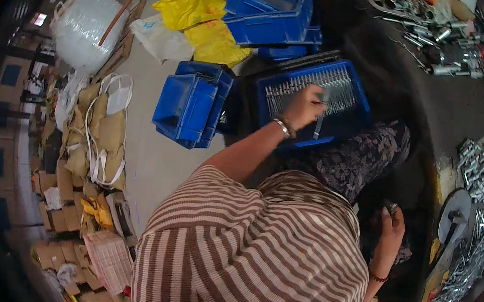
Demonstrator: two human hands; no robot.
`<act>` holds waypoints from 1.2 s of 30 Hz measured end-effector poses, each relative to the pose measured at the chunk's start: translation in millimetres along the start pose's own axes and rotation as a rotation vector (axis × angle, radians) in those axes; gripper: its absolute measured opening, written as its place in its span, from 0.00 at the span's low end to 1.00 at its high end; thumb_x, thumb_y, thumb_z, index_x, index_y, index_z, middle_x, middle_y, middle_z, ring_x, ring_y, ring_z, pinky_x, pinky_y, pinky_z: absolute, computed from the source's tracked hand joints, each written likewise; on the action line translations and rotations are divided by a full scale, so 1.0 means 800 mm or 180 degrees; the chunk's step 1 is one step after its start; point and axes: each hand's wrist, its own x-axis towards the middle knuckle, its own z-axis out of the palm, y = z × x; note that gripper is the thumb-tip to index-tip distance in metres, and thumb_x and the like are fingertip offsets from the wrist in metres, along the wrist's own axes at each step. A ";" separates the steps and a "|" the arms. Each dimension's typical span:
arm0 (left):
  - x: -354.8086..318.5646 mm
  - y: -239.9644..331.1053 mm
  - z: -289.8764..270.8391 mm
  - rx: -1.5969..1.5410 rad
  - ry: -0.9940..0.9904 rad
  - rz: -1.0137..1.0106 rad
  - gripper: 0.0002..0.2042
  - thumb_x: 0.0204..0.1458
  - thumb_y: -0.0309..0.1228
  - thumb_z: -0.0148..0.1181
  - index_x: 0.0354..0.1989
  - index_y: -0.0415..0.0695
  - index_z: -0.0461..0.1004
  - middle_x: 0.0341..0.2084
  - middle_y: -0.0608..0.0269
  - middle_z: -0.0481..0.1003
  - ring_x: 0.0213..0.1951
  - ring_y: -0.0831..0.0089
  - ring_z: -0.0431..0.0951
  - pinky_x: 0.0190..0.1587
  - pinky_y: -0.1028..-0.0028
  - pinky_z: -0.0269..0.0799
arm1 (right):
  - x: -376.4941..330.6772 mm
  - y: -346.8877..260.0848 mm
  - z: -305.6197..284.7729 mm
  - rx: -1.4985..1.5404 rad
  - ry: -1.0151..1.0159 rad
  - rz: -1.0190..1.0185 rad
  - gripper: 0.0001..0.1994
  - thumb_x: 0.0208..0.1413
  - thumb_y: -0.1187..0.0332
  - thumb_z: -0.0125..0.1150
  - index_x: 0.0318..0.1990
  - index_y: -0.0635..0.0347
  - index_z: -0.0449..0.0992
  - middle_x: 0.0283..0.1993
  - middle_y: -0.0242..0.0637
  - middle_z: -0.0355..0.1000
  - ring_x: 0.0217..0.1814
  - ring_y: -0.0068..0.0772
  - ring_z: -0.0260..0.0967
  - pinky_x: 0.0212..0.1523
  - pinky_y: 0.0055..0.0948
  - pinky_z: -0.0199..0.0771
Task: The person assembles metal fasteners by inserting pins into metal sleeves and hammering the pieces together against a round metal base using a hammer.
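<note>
Stack of blue bins (190, 109) sat on floor at left. Left hand (305, 107) was over blue crate (349, 123) of metal pins (296, 93), fingers closed on a thin rod (319, 126). Right hand (392, 225) by knee, part curled around a small dark item; couldn't tell what.

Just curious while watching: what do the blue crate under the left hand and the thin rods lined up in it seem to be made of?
The blue crate looks like moulded plastic: uniform saturated colour, thick rims, slight sheen. The thin rods in it look like bare metal, probably steel, silvery grey with bright glints. The left hand rests on them, and whether its fingers grip one is unclear.
</note>
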 end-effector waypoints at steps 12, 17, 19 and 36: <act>0.069 -0.126 -0.123 0.1837 0.0950 -0.0762 0.21 0.49 0.33 0.70 0.51 0.38 0.77 0.41 0.46 0.82 0.42 0.56 0.84 0.45 0.62 0.78 | 0.006 0.009 0.001 -0.0014 0.0009 0.0287 0.11 0.65 0.67 0.60 0.51 0.62 0.77 0.39 0.28 0.75 0.38 0.18 0.71 0.40 0.21 0.72; 0.103 -0.146 -0.129 0.1867 0.0843 -0.0281 0.25 0.48 0.39 0.71 0.53 0.41 0.77 0.49 0.47 0.80 0.53 0.50 0.78 0.57 0.59 0.73 | 0.008 0.024 -0.020 0.0058 0.0113 -0.0035 0.12 0.64 0.68 0.60 0.51 0.64 0.77 0.42 0.31 0.76 0.41 0.20 0.73 0.41 0.23 0.73; 0.104 -0.145 -0.105 0.2488 0.0775 0.0151 0.24 0.51 0.42 0.68 0.54 0.42 0.77 0.49 0.46 0.79 0.53 0.48 0.78 0.57 0.58 0.73 | 0.011 0.031 -0.015 0.0158 0.0279 0.0084 0.12 0.64 0.69 0.60 0.51 0.64 0.77 0.42 0.31 0.77 0.41 0.21 0.74 0.40 0.23 0.74; 0.055 0.293 0.300 0.1602 -0.1897 0.2343 0.26 0.51 0.44 0.70 0.55 0.42 0.75 0.31 0.59 0.76 0.32 0.68 0.76 0.37 0.68 0.73 | -0.021 0.019 -0.030 0.0432 0.0363 -0.0492 0.06 0.63 0.70 0.61 0.42 0.64 0.75 0.30 0.26 0.70 0.30 0.16 0.65 0.32 0.23 0.68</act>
